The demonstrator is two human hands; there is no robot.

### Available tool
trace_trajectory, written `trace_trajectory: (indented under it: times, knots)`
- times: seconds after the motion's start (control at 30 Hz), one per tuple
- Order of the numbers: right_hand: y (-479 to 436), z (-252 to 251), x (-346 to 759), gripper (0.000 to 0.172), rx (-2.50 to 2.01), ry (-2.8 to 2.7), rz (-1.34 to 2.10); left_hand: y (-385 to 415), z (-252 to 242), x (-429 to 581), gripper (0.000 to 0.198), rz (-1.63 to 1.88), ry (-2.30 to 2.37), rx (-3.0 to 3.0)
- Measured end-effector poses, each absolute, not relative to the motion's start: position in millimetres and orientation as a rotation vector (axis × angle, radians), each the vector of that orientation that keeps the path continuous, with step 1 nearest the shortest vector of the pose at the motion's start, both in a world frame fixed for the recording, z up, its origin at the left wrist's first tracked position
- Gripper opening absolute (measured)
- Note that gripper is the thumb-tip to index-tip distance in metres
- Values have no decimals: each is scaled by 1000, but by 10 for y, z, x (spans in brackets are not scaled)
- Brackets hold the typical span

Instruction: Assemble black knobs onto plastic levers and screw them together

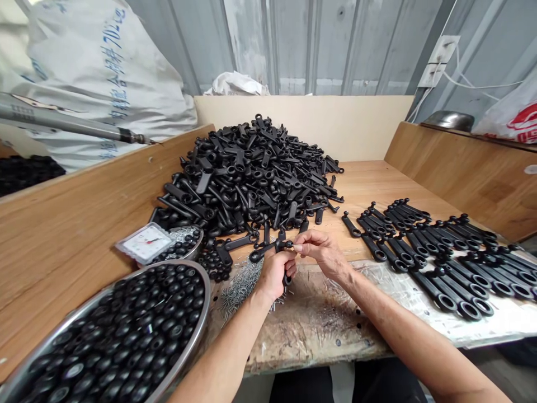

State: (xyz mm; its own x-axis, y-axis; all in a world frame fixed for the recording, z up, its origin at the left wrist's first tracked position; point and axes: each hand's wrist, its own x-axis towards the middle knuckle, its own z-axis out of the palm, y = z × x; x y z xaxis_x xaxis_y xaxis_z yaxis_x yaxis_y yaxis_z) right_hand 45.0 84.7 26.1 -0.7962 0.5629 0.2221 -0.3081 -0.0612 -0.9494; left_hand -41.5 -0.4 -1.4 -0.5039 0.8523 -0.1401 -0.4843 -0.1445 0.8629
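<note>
My left hand (273, 275) is closed around black plastic crank arms (260, 254), at least two, with ring ends sticking out past the fingers. A small black knob (288, 244) shows at the near arm's tip. My right hand (322, 253) pinches thumb and forefinger together right at that knob; whatever is between the fingertips is too small to make out. Below the left hand lies a heap of silver screws (238, 292). Small black knobs (215, 267) are piled beside the screws. Behind both hands rises a large mound of black crank arms (255, 173).
At front left stands a large metal bowl (206, 285) of black knobs. A smaller bowl (197, 246) and a white clock (146, 243) sit behind it. An electric screwdriver (79, 120) hangs at left. Rows of crank arms with knobs (428, 240) lie on the right. Wooden boards wall the bench.
</note>
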Motion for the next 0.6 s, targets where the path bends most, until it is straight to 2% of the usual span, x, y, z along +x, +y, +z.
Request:
trace_trajectory:
  times: [0.6]
  knots:
    - [937,166,404,34,-194,-1545,2043,9,7,-398,33,1697,1266,446]
